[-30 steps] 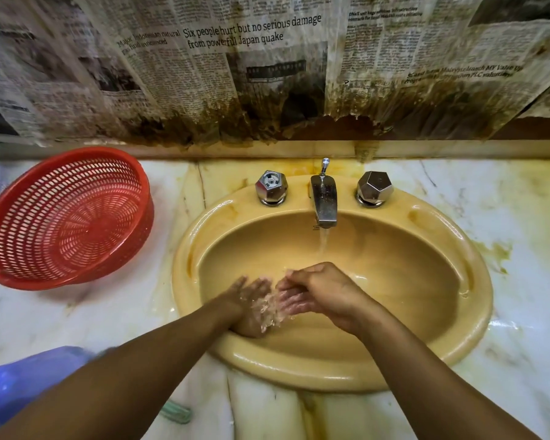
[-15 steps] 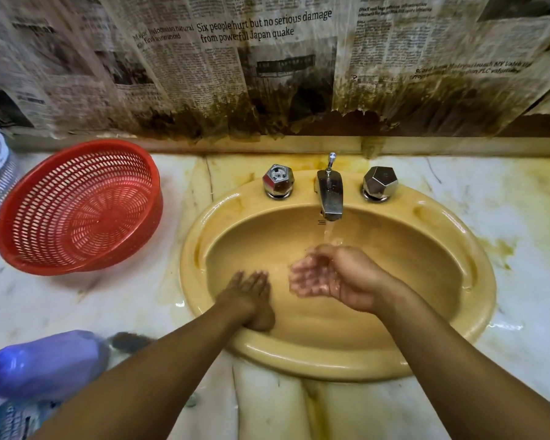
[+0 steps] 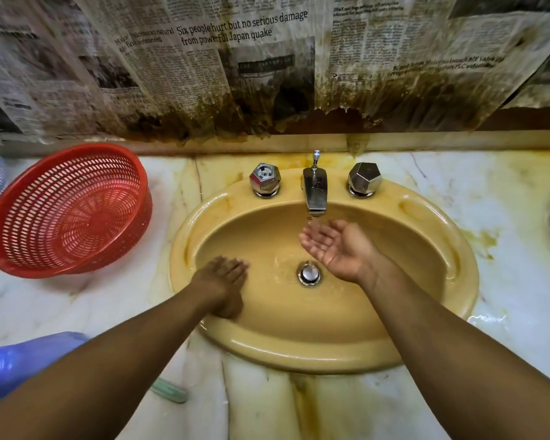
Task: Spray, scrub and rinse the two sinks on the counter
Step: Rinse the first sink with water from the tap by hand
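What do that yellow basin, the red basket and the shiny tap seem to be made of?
The mustard-yellow oval sink looks like glazed ceramic: glossy, with bright highlights along its rim. The round red slotted basket seems moulded plastic, thin-walled and perforated. The silver tap spout is probably chromed metal, given its mirror-like reflections.

Warm, rather dim light comes from above. It glints on the tap (image 3: 315, 192) beyond my right hand (image 3: 340, 252) and on the wet sink rim (image 3: 299, 352) between my forearms. My left hand (image 3: 224, 281) is blurred at the fingers. The newspaper (image 3: 235, 68) beyond both hands bows toward the corners; the bottle (image 3: 23, 360) by my left arm is soft.
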`<state>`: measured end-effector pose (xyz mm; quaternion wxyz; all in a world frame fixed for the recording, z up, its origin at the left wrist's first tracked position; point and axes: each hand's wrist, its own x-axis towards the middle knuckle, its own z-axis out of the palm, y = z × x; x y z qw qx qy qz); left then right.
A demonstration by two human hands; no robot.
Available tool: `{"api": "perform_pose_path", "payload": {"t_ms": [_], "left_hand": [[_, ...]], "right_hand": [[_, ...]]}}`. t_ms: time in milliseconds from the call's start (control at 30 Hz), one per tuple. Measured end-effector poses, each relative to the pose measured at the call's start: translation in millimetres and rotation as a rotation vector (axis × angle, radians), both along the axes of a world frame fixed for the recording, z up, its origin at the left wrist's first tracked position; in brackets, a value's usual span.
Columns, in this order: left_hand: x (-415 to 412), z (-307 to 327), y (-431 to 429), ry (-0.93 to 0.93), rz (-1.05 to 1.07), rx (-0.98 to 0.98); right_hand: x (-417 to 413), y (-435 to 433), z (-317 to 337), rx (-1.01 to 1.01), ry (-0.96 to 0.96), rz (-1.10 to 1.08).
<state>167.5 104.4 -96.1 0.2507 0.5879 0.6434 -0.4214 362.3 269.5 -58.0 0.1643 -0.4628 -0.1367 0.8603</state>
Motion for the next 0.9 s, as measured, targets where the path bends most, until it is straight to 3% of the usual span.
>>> {"api": "perform_pose_path", "payload": {"t_ms": [100, 167, 233, 300, 433, 567, 600, 633, 767, 833, 900], "left_hand": [[29.1, -12.0, -0.5, -0.091, 0.094, -0.031], [63.5, -5.3, 8.1, -0.365, 0.182, -0.123], [95.4, 4.6, 20.6, -0.662, 0.259, -0.188], [110.9, 10.1, 26.7, -0.755, 0.303, -0.201], [88.4, -1.9, 17.3, -0.716, 0.353, -0.257], [38.1, -32.8, 10.1, -0.185, 0.117, 0.024], [34.2, -37.7, 10.1, -0.145, 0.097, 0.038], [38.1, -39.0, 11.9, -0.192, 0.100, 0.000], [81.7, -19.2, 27.3, -0.727, 0.304, -0.274], [88.4, -4.1, 42.0, -0.893, 0.539, -0.137], [84.8, 4.5, 58.7, -1.073, 0.965, 0.164]], "right_hand": [[8.1, -12.9, 13.7, 0.093, 0.036, 0.255], [28.5, -23.0, 24.0, 0.186, 0.009, 0.482], [57.2, -29.7, 28.0, 0.318, -0.147, 0.643], [86.9, -32.1, 23.5, 0.464, -0.401, 0.719], [131.2, -22.1, 6.1, 0.892, -0.848, 0.955], [133.3, -25.7, 1.7, 1.124, -0.929, 1.279], [129.9, -29.0, 0.2, 1.162, -0.930, 1.375], [127.2, -32.2, -0.6, 1.185, -0.935, 1.469], [120.5, -31.1, -9.6, 1.088, -0.908, 1.835], [113.7, -20.4, -16.8, 1.038, -0.838, 1.984], [103.8, -14.7, -33.7, 1.040, -0.844, 2.015]]}}
